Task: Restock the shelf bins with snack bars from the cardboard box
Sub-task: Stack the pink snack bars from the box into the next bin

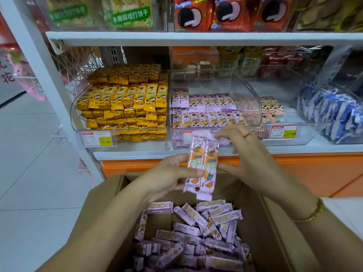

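At the far left of the shelf we saw a clear bin (73, 114) packed with yellow bars (121, 101), a price tag (97, 138) on its front. Below it, the cardboard box (102, 203) stood open on the floor, with loose pink snack bars (196, 228) lying jumbled inside. Above the box, our left hand (169, 173) curled round the lower half of two pink bars (202, 167) held upright side by side, thumb across their front. Our right hand (245, 152) pinched their top end with its fingertips, its thumb against their right edge. Just behind, the middle bin (251, 95) held rows of the same pink bars. Farther right sat blue packets (334, 114) in another bin.
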The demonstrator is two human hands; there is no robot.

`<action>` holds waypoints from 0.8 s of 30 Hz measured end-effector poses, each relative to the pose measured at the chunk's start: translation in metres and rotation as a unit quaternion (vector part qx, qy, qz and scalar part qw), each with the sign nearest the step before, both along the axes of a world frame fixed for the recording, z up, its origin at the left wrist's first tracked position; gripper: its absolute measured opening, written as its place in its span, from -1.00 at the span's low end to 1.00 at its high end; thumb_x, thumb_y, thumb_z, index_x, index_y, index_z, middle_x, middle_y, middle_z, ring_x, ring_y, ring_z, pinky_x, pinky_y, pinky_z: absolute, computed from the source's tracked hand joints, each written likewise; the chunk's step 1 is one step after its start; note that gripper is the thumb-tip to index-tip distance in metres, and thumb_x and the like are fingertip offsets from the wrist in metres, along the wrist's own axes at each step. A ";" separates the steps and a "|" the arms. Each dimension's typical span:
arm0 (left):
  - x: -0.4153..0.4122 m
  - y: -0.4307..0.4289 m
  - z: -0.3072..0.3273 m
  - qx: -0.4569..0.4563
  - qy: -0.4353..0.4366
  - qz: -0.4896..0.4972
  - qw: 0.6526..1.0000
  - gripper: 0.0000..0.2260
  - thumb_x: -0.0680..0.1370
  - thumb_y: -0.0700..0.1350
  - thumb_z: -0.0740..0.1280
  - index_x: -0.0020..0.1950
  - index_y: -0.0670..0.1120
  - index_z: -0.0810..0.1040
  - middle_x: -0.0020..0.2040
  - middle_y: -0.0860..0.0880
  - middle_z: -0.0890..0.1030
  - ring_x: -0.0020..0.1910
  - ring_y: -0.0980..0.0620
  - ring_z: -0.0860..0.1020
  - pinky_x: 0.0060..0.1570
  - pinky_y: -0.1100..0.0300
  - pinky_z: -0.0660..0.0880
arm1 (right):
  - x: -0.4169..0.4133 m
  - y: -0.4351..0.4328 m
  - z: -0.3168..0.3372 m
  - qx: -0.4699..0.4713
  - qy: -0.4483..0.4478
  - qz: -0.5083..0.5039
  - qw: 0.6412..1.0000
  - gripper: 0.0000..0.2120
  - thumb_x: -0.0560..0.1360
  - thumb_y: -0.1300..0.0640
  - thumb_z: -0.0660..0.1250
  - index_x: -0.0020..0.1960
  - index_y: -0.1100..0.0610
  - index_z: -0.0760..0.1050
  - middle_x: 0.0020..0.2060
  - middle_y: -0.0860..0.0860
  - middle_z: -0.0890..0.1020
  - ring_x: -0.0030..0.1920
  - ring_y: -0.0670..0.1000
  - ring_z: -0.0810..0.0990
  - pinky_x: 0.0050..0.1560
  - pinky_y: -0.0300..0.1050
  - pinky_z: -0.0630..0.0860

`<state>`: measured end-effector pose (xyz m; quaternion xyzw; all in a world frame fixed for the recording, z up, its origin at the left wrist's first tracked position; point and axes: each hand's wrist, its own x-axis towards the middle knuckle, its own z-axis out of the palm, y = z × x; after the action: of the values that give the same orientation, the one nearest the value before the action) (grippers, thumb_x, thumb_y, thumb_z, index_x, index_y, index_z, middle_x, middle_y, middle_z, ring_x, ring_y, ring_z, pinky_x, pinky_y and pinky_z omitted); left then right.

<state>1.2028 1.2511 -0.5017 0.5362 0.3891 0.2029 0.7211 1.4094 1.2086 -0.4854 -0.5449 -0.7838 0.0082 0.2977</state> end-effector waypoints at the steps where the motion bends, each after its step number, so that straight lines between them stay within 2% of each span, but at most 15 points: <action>1: 0.000 0.000 0.003 0.017 0.023 -0.011 1.000 -0.65 0.49 -0.25 0.38 0.26 -0.09 0.52 0.11 -0.12 0.65 0.14 -0.10 0.59 0.19 0.04 0.47 | 0.002 0.005 0.006 0.013 -0.080 0.047 0.996 -0.31 0.30 0.12 0.57 0.33 -0.12 0.33 0.36 -0.10 0.33 0.26 -0.12 0.33 0.08 -0.04 0.53; 2: -0.001 -0.001 0.005 0.034 0.041 -0.022 0.998 -0.68 0.49 -0.25 0.38 0.23 -0.09 0.54 0.09 -0.12 0.66 0.12 -0.09 0.60 0.15 0.07 0.47 | 0.003 0.010 0.012 0.016 -0.152 0.090 0.984 -0.25 0.32 0.10 0.56 0.39 -0.16 0.27 0.45 -0.11 0.24 0.36 -0.01 0.27 0.09 0.03 0.53; 4: -0.004 -0.001 0.008 0.064 0.069 -0.042 0.995 -0.72 0.48 -0.23 0.40 0.19 -0.10 0.57 0.06 -0.12 0.67 0.02 -0.06 0.62 0.01 0.13 0.45 | 0.001 0.017 0.017 0.021 -0.253 0.159 0.954 -0.28 0.35 0.09 0.53 0.39 -0.19 0.27 0.51 -0.12 0.16 0.46 0.08 0.17 0.09 0.06 0.55; 6: -0.007 0.000 0.013 0.093 0.076 -0.051 0.991 -0.74 0.47 -0.19 0.41 0.15 -0.13 0.59 -0.01 -0.11 0.68 -0.12 0.03 0.61 -0.16 0.25 0.43 | -0.001 0.025 0.019 0.017 -0.265 0.194 0.944 -0.42 0.38 0.06 0.49 0.33 -0.13 0.36 0.45 -0.13 0.28 0.48 0.03 0.15 0.19 0.00 0.50; 8: -0.010 0.005 0.019 0.102 0.048 0.002 0.994 -0.71 0.44 -0.07 0.39 0.11 -0.18 0.62 -0.06 -0.12 0.68 -0.13 0.02 0.62 -0.13 0.26 0.52 | 0.001 0.033 0.023 0.001 -0.215 0.182 0.960 -0.55 0.39 0.02 0.46 0.24 -0.04 0.43 0.30 -0.13 0.45 0.42 -0.03 0.22 0.22 -0.02 0.47; 10: -0.014 0.018 0.023 0.129 0.019 0.116 0.985 -0.72 0.49 0.01 0.33 0.04 -0.17 0.63 -0.10 -0.07 0.70 -0.07 -0.05 0.64 0.02 0.18 0.56 | 0.008 0.046 0.032 0.000 -0.167 0.111 0.980 -0.56 0.37 -0.02 0.46 0.20 0.00 0.45 0.18 -0.09 0.51 0.33 -0.05 0.28 0.11 0.01 0.51; 11: -0.017 0.024 0.024 0.187 0.041 0.169 0.967 -0.74 0.53 0.04 0.32 0.05 -0.11 0.63 -0.10 0.02 0.69 -0.05 -0.01 0.64 0.04 0.19 0.55 | 0.012 0.054 0.036 0.014 -0.154 0.078 0.985 -0.53 0.35 -0.05 0.47 0.20 0.03 0.46 0.17 -0.06 0.51 0.30 -0.02 0.29 0.11 0.01 0.50; 13: -0.025 0.034 0.024 0.348 0.174 0.225 0.893 -0.69 0.57 0.06 0.28 0.23 -0.06 0.56 0.04 0.11 0.62 0.06 0.09 0.57 0.10 0.20 0.47 | 0.017 0.074 0.041 0.018 -0.131 0.016 0.991 -0.47 0.32 -0.06 0.51 0.20 0.12 0.47 0.18 0.02 0.50 0.27 0.04 0.31 0.17 0.01 0.44; 15: -0.030 0.041 0.019 0.433 0.262 0.229 0.831 -0.60 0.58 -0.02 0.26 0.39 -0.11 0.42 0.26 0.01 0.53 0.24 0.05 0.49 0.21 0.18 0.40 | 0.017 0.099 0.043 -0.026 -0.084 -0.072 0.994 -0.44 0.32 -0.05 0.53 0.21 0.15 0.43 0.14 0.08 0.48 0.18 0.07 0.36 0.05 -0.07 0.38; 17: -0.030 0.046 0.010 0.465 0.308 0.206 0.804 -0.58 0.58 -0.07 0.27 0.43 -0.12 0.36 0.38 -0.07 0.44 0.35 -0.03 0.40 0.30 0.13 0.33 | 0.016 0.131 0.043 -0.066 -0.017 -0.163 0.984 -0.43 0.32 -0.08 0.53 0.17 0.17 0.40 0.06 0.11 0.47 0.03 0.07 0.42 -0.11 -0.10 0.33; 19: -0.027 0.050 0.002 0.493 0.333 0.190 0.781 -0.61 0.58 -0.10 0.26 0.40 -0.13 0.40 0.37 -0.09 0.44 0.36 -0.03 0.37 0.29 0.21 0.26 | 0.017 0.168 0.041 -0.122 0.038 -0.238 0.963 -0.49 0.35 -0.11 0.50 0.07 0.19 0.39 -0.08 0.09 0.46 -0.08 0.08 0.44 -0.22 -0.11 0.32; 22: -0.025 0.054 -0.003 0.524 0.324 0.185 0.766 -0.67 0.56 -0.15 0.27 0.33 -0.16 0.49 0.30 -0.09 0.50 0.29 -0.03 0.42 0.14 0.34 0.23 | 0.016 0.214 0.036 -0.221 0.069 -0.292 0.928 -0.61 0.40 -0.10 0.46 -0.27 0.19 0.42 -0.35 0.07 0.51 -0.23 0.08 0.54 -0.32 -0.16 0.39; 23: -0.025 0.055 -0.003 0.528 0.321 0.186 0.764 -0.68 0.56 -0.15 0.27 0.31 -0.16 0.50 0.28 -0.09 0.52 0.27 -0.03 0.43 0.10 0.36 0.22 | 0.014 0.226 0.033 -0.251 0.059 -0.295 0.920 -0.62 0.41 -0.12 0.43 -0.30 0.18 0.45 -0.36 0.07 0.54 -0.25 0.08 0.56 -0.30 -0.17 0.43; 24: -0.026 0.057 -0.004 0.532 0.318 0.187 0.762 -0.69 0.56 -0.15 0.26 0.29 -0.16 0.52 0.25 -0.09 0.54 0.25 -0.05 0.45 0.06 0.37 0.22 | 0.011 0.237 0.030 -0.275 0.044 -0.293 0.914 -0.63 0.42 -0.15 0.40 -0.23 0.17 0.50 -0.28 0.08 0.58 -0.21 0.08 0.57 -0.25 -0.17 0.45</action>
<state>1.1766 1.3080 -0.5057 0.7842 0.5181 0.3256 0.1029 1.4202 1.4452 -0.4553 -0.8098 -0.5417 0.1598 0.1588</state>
